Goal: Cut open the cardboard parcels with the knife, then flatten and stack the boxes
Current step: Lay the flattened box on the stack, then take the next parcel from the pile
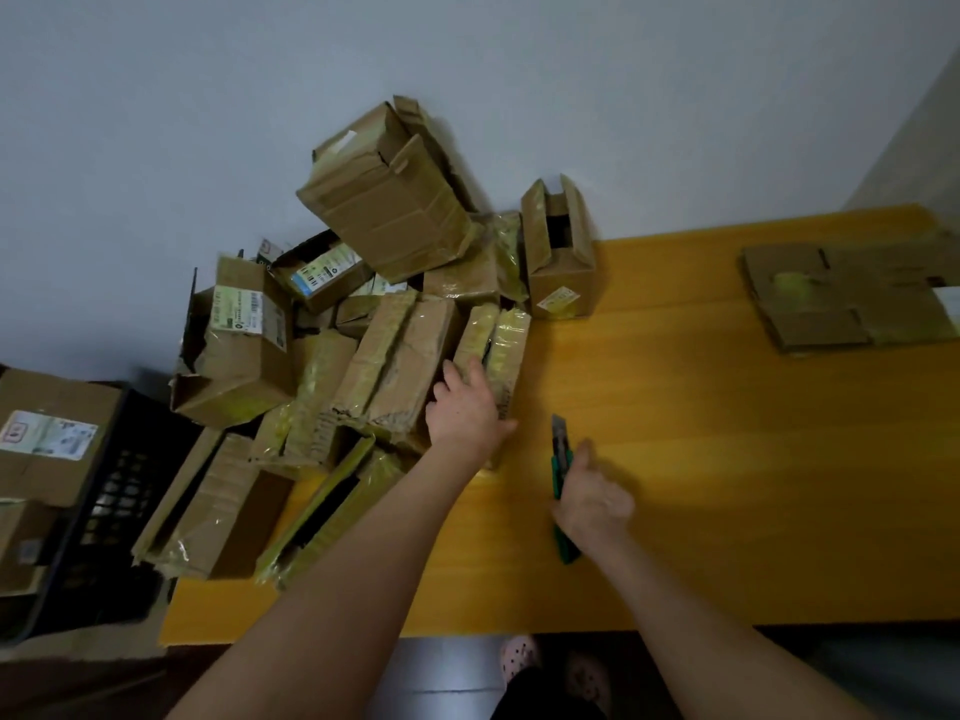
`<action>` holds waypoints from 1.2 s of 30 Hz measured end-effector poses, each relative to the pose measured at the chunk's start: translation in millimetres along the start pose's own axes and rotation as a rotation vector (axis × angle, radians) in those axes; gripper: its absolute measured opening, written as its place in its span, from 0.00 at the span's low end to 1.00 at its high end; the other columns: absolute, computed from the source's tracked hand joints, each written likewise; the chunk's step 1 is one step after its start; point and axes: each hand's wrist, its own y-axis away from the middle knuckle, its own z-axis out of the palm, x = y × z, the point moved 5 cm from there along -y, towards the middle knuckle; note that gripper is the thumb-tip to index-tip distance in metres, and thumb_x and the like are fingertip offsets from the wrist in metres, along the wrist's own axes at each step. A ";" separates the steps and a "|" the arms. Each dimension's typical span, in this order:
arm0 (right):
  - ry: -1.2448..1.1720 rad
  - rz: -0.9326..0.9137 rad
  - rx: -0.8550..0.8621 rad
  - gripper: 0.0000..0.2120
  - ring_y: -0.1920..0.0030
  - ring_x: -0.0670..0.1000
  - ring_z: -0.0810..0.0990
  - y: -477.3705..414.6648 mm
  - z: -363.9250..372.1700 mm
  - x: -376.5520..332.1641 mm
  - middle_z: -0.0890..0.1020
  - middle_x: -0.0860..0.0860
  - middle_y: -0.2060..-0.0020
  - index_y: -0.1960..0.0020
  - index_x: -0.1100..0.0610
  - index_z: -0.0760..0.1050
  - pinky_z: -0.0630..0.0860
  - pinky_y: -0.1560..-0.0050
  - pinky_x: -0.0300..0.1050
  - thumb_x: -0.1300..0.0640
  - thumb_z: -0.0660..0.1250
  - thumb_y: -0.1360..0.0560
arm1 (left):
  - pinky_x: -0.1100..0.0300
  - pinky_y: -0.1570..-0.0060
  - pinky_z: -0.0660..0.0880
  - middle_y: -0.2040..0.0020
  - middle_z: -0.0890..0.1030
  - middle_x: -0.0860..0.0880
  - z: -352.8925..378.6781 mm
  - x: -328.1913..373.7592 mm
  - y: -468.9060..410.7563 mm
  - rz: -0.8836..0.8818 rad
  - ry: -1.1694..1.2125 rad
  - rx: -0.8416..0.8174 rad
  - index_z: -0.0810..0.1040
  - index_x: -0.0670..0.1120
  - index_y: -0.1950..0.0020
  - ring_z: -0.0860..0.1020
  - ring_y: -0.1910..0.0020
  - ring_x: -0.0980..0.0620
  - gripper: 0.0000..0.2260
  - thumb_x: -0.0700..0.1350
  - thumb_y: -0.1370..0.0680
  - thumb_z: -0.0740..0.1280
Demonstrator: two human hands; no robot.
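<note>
A heap of taped cardboard parcels (363, 324) covers the left end of the yellow table (701, 459). My left hand (467, 407) grips the near corner of a long flat parcel (493, 345) at the heap's right edge, thumb on its side. My right hand (592, 504) holds a green utility knife (562, 462) just above the table, its blade pointing away from me, a short way right of that parcel. A small stack of flattened boxes (852, 298) lies at the table's far right.
An upright open box (558, 257) stands behind the long parcel by the white wall. A black crate (104, 501) with a labelled box (47, 439) beside it sits left of the table. My feet in dotted slippers (524, 657) show below the table's front edge.
</note>
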 end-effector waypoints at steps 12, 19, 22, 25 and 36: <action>-1.117 0.121 -0.051 0.15 0.69 0.51 0.75 -2.7 -17.3 25.8 0.74 0.53 0.62 0.34 0.60 0.66 0.74 0.68 0.45 0.58 0.61 0.19 | 0.47 0.37 0.73 0.25 0.60 0.40 1.8 -4.4 27.7 0.039 0.240 -0.063 0.44 0.48 0.20 0.69 0.32 0.40 0.42 0.53 0.24 0.68; -1.537 0.159 0.058 0.21 0.63 0.53 0.76 6.7 -65.2 29.7 0.76 0.52 0.59 0.34 0.58 0.68 0.78 0.56 0.51 0.56 0.69 0.23 | 0.61 0.63 0.74 0.40 0.77 0.44 -42.0 -17.0 43.2 -0.162 1.253 -0.294 0.67 0.44 0.28 0.77 0.53 0.51 0.23 0.46 0.22 0.64; -1.694 0.098 -0.018 0.21 0.64 0.49 0.74 18.0 -76.7 19.3 0.76 0.50 0.60 0.38 0.57 0.71 0.73 0.65 0.42 0.50 0.71 0.26 | 0.57 0.63 0.74 0.53 0.79 0.45 -47.4 -21.9 52.5 -0.208 1.433 -0.421 0.75 0.45 0.46 0.77 0.56 0.48 0.07 0.46 0.20 0.60; -1.713 0.034 -0.112 0.19 0.67 0.48 0.71 29.1 -80.6 6.3 0.73 0.48 0.64 0.41 0.56 0.74 0.69 0.66 0.41 0.47 0.71 0.26 | 0.54 0.60 0.74 0.53 0.79 0.43 -43.5 -31.7 54.8 -0.227 1.438 -0.485 0.75 0.44 0.47 0.77 0.55 0.46 0.09 0.47 0.19 0.58; -1.478 -0.049 0.068 0.17 0.63 0.48 0.76 45.2 -80.6 -9.2 0.80 0.51 0.55 0.42 0.59 0.75 0.75 0.65 0.38 0.59 0.75 0.28 | 0.58 0.51 0.78 0.42 0.81 0.45 -32.4 -26.9 47.6 -0.011 1.136 -0.361 0.76 0.45 0.34 0.79 0.47 0.50 0.17 0.38 0.18 0.53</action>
